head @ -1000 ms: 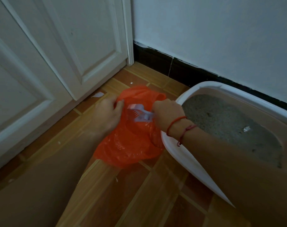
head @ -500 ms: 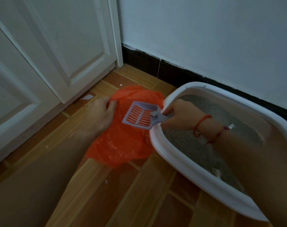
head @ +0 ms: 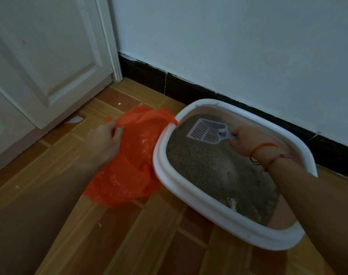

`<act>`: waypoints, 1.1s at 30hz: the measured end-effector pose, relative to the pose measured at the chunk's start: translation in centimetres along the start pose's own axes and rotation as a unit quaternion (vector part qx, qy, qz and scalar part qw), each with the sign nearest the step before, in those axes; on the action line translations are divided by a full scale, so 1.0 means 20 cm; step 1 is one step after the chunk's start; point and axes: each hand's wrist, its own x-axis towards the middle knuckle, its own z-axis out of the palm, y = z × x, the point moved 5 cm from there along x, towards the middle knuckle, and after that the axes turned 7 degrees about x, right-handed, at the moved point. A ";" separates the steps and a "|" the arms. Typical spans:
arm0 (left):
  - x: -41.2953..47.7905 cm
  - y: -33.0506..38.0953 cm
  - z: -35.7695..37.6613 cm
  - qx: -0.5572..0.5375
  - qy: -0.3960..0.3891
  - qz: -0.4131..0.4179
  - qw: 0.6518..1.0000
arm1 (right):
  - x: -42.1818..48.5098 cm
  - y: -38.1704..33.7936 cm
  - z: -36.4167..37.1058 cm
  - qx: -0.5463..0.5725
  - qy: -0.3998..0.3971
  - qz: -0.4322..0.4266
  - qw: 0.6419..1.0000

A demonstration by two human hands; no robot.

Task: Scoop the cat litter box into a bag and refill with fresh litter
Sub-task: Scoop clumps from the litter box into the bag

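Observation:
A white-rimmed litter box (head: pixel 197 197) lies on the wooden floor by the wall, filled with grey litter (head: pixel 215 167). My right hand (head: pixel 246 139) grips the handle of a pale slotted scoop (head: pixel 208 131), whose blade hovers over the litter at the box's far left end. An orange plastic bag (head: pixel 129 165) lies crumpled on the floor to the left of the box, touching its rim. My left hand (head: pixel 105 139) pinches the bag's upper edge. A small pale clump (head: pixel 231 203) sits in the litter near the front rim.
A white panelled door (head: pixel 46 62) stands to the left, its frame meeting a dark skirting board (head: pixel 189 86) under the pale wall. Small white scraps (head: pixel 73 120) lie on the floor near the door. Bare wooden floor (head: pixel 149 245) stretches in front.
My right hand has carried the scoop rightward, from inside the bag, across the rim, to above the litter. My left hand still holds the bag's edge.

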 end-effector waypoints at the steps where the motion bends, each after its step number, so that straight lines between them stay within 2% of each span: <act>1: 0.00 0.00 0.01 0.004 0.002 0.000 1.000 | -0.01 0.05 -0.01 -0.005 0.004 0.015 1.000; 5: 0.01 0.00 0.05 -0.015 -0.001 -0.010 1.000 | -0.04 0.25 -0.10 -0.110 -0.001 0.120 0.987; 8: 0.01 0.03 0.07 -0.007 0.003 -0.009 1.000 | -0.03 0.34 -0.14 -0.115 -0.004 0.166 0.979; 12: 0.01 0.03 0.09 -0.022 -0.002 0.000 1.000 | 0.01 0.38 -0.09 -0.140 0.025 0.165 0.976; 18: 0.02 0.00 0.12 -0.023 0.009 0.006 1.000 | 0.08 0.39 0.03 -0.125 0.019 0.154 0.980; 23: 0.04 -0.03 0.15 -0.006 0.008 0.002 1.000 | 0.14 0.31 0.08 -0.126 0.037 0.118 0.984; 28: 0.03 -0.01 0.16 -0.008 0.005 0.010 1.000 | 0.25 0.25 0.21 -0.019 -0.014 0.113 0.993; 33: 0.03 -0.02 0.15 -0.012 0.004 0.001 1.000 | 0.24 0.20 0.33 0.061 -0.016 0.140 0.988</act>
